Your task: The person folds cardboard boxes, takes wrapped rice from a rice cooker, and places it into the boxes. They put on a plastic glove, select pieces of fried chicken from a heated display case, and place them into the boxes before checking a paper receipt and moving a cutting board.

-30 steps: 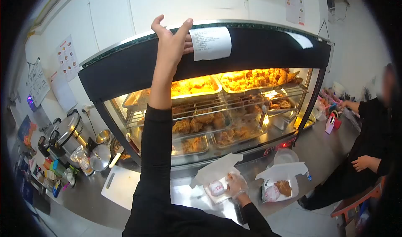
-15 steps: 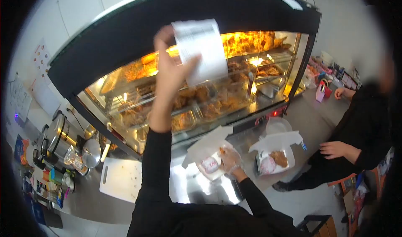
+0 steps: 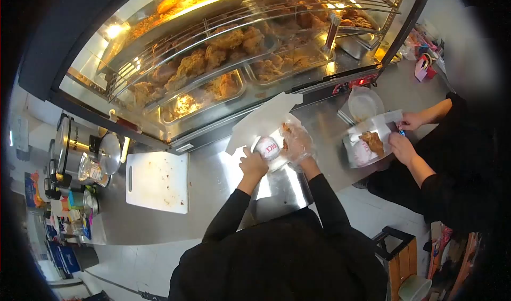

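A white paper box [image 3: 277, 165] lies with its lid [image 3: 261, 121] raised on the steel counter, in front of the heated display case. Inside it sits a round wrapped rice pack [image 3: 267, 147] with red lettering. My left hand [image 3: 253, 165] is bare and grips the box's left edge beside the rice pack. On the box's right side, my right hand [image 3: 299, 144], in a clear plastic glove, has its fingers around a piece of fried chicken [image 3: 287, 136], partly hidden by the glove.
The display case [image 3: 213, 122] holds trays of fried chicken. At the right, a co-worker's hands [image 3: 403, 141] hold another open box [image 3: 357, 160] with chicken and a wrapped pack. A white cutting board [image 3: 158, 181] with crumbs and a rice cooker [image 3: 72, 146] are at the left.
My left hand has come down from in front of the case to the box, and the white paper it held is gone. The view tilts lower. The co-worker's hands now hold the other box.
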`<action>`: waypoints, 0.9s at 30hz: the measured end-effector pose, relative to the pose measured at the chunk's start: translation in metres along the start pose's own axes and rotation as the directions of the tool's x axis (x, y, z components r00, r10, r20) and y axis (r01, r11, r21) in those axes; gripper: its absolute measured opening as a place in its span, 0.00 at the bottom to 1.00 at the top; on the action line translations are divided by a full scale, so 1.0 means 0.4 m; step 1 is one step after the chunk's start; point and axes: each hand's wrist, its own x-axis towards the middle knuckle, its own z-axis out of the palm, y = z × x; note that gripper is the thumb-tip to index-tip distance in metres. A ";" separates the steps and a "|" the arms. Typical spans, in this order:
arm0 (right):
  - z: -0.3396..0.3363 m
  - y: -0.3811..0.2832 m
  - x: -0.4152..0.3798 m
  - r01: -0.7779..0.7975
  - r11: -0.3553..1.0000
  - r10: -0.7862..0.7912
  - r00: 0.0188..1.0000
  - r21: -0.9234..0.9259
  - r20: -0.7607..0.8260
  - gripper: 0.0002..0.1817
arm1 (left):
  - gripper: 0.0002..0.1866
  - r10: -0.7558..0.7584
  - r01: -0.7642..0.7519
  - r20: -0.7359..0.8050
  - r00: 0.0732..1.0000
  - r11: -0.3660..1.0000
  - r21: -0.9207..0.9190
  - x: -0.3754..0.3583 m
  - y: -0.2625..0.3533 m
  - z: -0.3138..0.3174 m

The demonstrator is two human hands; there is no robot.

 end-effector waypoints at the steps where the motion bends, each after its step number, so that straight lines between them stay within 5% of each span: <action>1: 0.005 -0.002 -0.007 -0.040 0.999 0.040 0.999 -0.027 -0.013 0.31 | 0.16 -0.064 0.064 -0.023 0.998 0.998 0.015 -0.003 0.025 -0.013; 2: 0.001 -0.003 -0.012 -0.083 0.995 0.081 0.996 -0.056 -0.036 0.31 | 0.17 -0.046 0.049 0.028 0.999 0.991 -0.125 -0.003 0.032 -0.026; 5: -0.022 0.001 -0.046 -0.202 0.972 0.191 0.977 -0.121 -0.095 0.32 | 0.15 0.472 -0.493 -0.156 0.868 0.776 -0.393 0.120 -0.081 0.190; 7: -0.032 0.031 -0.072 -0.216 0.965 0.197 0.971 -0.147 -0.133 0.32 | 0.17 0.358 -0.325 -0.102 0.928 0.644 -0.692 0.103 -0.025 0.149; 11: -0.078 0.093 -0.124 -0.292 0.946 0.281 0.956 -0.143 -0.088 0.32 | 0.21 0.343 -0.263 0.065 0.937 0.815 -0.516 0.060 0.100 0.050; 15: -0.064 0.198 -0.168 -0.391 0.914 0.362 0.906 -0.105 -0.221 0.34 | 0.23 0.433 -0.401 -0.058 0.900 0.766 -0.503 0.085 0.213 0.113; 16: -0.080 0.217 -0.168 -0.451 0.892 0.434 0.877 -0.039 -0.203 0.36 | 0.28 0.519 -0.508 -0.106 0.848 0.741 -0.439 0.100 0.242 0.104; 19: -0.112 0.270 -0.170 -0.539 0.834 0.552 0.817 0.116 -0.166 0.40 | 0.31 0.635 -0.514 0.346 0.690 0.767 -0.384 0.145 0.321 0.006; 20: -0.106 0.288 -0.172 -0.518 0.844 0.536 0.824 0.139 -0.185 0.42 | 0.32 0.745 -0.753 0.367 0.557 0.639 -0.156 0.184 0.345 -0.060; 21: -0.106 0.304 -0.169 -0.493 0.855 0.517 0.831 0.161 -0.206 0.43 | 0.26 0.830 -0.850 0.383 0.405 0.496 -0.175 0.190 0.388 -0.226; 22: -0.128 0.299 -0.164 -0.533 0.833 0.551 0.820 0.145 -0.154 0.44 | 0.22 0.779 -0.805 0.308 0.546 0.590 -0.066 0.071 0.472 -0.501; 23: -0.157 0.277 -0.163 -0.572 0.810 0.584 0.805 0.128 -0.100 0.45 | 0.19 0.902 -0.916 -0.161 0.400 0.398 -0.041 0.035 0.503 -0.641; 24: -0.149 0.285 -0.164 -0.585 0.804 0.592 0.803 0.101 -0.063 0.46 | 0.17 0.779 -0.833 -0.351 0.519 0.553 -0.003 0.020 0.555 -0.774; 25: -0.140 0.292 -0.165 -0.597 0.799 0.600 0.800 0.074 -0.026 0.47 | 0.14 0.566 -0.857 -0.691 0.450 0.490 -0.157 0.035 0.594 -0.860; 26: -0.090 0.323 -0.159 -0.583 0.811 0.584 0.812 0.040 -0.010 0.48 | 0.12 0.401 -0.963 -0.913 0.080 0.266 0.032 0.011 0.652 -0.991; 27: -0.062 0.345 -0.156 -0.571 0.821 0.571 0.821 0.007 0.008 0.48 | 0.11 0.251 -0.944 -0.959 -0.130 0.264 0.197 0.042 0.693 -1.078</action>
